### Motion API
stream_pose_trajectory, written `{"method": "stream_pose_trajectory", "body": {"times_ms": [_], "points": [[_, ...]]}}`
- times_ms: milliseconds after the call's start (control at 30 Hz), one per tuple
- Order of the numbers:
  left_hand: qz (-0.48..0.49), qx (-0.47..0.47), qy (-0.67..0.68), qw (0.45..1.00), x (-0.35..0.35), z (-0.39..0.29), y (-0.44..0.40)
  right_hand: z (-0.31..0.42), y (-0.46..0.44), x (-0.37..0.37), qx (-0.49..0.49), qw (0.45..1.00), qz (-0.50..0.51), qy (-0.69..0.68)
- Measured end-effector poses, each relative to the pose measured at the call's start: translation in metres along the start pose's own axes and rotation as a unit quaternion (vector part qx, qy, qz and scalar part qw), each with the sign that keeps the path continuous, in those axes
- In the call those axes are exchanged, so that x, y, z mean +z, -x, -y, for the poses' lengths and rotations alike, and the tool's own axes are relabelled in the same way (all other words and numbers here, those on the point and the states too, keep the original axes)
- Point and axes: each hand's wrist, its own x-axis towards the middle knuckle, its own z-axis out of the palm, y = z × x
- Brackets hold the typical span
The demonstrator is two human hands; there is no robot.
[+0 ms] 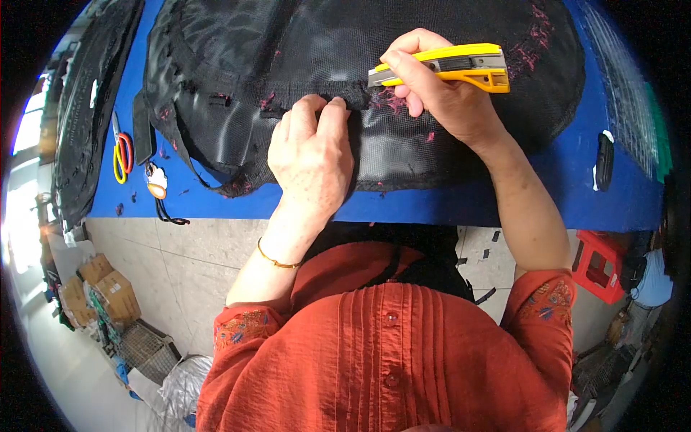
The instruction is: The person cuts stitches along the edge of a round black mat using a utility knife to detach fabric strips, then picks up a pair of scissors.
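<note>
A large black mesh fabric piece (403, 155) lies across the blue table, with pink thread scraps (529, 47) scattered over it. My left hand (311, 147) presses down on a black strap-like band (295, 92) on the mesh, its fingers curled onto the cloth. In my right hand (439, 86) is a yellow utility knife (471, 65), gripped near its front. The blade end points left and meets the band just right of my left fingertips. Whether the blade is cutting into the fabric is too small to tell.
Scissors (122, 155) with red and yellow handles lie on the blue table (432, 211) at left, near a small white-and-orange tag (156, 181). More black mesh (83, 122) is at far left. A black roll (604, 162) lies right. Below are cardboard boxes (115, 295) and a red stool (599, 266).
</note>
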Motion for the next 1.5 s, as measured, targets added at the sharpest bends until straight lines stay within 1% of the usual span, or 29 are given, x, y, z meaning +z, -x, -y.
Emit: {"method": "stream_pose_trajectory", "body": {"times_ms": [133,200,233,300,400,500,567,633,700,867,933,967,1033,1067,1133,1167,1267,1300,1333,1400,1500], "points": [[-0.005,0.000,-0.001,1.000,0.001,0.000,0.000,0.001,-0.002,-0.002,0.003,1.000,-0.004,-0.003],[-0.006,0.002,0.005,1.000,0.001,0.001,0.000,0.016,-0.002,-0.004,0.103,0.991,-0.001,-0.083],[-0.008,0.002,0.006,1.000,0.001,0.001,0.000,0.020,-0.001,-0.005,0.102,0.991,-0.001,-0.082],[-0.010,0.001,0.008,1.000,0.002,0.000,0.000,0.028,0.002,-0.006,0.150,0.977,-0.011,-0.149],[-0.013,0.001,0.009,1.000,0.002,0.001,0.000,0.042,0.013,0.001,0.202,0.962,-0.047,-0.177],[-0.019,0.003,0.012,1.000,0.003,0.000,0.000,0.050,0.025,0.011,0.186,0.969,-0.076,-0.143],[-0.021,0.005,0.016,1.000,0.003,0.001,0.000,0.057,0.028,0.015,0.195,0.971,-0.088,-0.107],[-0.023,0.008,0.020,1.000,0.003,0.001,0.000,0.055,0.031,0.019,0.201,0.969,-0.092,-0.107],[-0.027,0.008,0.021,0.999,0.003,0.001,-0.001,0.047,0.033,0.026,0.160,0.977,-0.120,-0.081],[-0.029,0.007,0.021,0.999,0.005,0.001,0.000,0.051,0.038,0.026,0.173,0.977,-0.118,-0.041],[-0.028,0.009,0.020,0.999,0.005,0.001,0.000,0.049,0.042,0.022,0.172,0.980,-0.075,-0.072],[-0.032,0.007,0.020,0.999,0.006,0.001,0.001,0.051,0.042,0.019,0.131,0.989,-0.041,-0.047],[-0.035,0.007,0.021,0.999,0.006,0.001,0.000,0.057,0.042,0.022,0.137,0.989,-0.052,-0.035],[-0.036,0.006,0.024,0.999,0.006,0.001,0.000,0.051,0.039,0.023,0.077,0.995,-0.056,-0.012],[-0.036,0.006,0.027,0.999,0.005,0.001,0.000,0.055,0.041,0.021,0.169,0.977,-0.086,-0.094],[-0.033,0.003,0.023,0.999,0.004,0.000,0.000,0.050,0.040,0.023,0.162,0.971,-0.116,-0.128],[-0.034,0.003,0.023,0.999,0.005,0.000,0.000,0.048,0.038,0.023,0.172,0.969,-0.135,-0.116],[-0.035,0.004,0.025,0.999,0.005,0.001,0.001,0.048,0.038,0.025,0.179,0.963,-0.141,-0.146],[-0.036,0.004,0.025,0.999,0.005,0.001,0.000,0.050,0.037,0.027,0.179,0.963,-0.141,-0.146],[-0.030,0.007,0.024,0.999,0.004,0.001,0.000,0.055,0.035,0.029,0.209,0.959,-0.140,-0.131],[-0.030,0.007,0.020,0.999,0.004,0.001,0.000,0.049,0.036,0.032,0.186,0.965,-0.153,-0.108]]}}
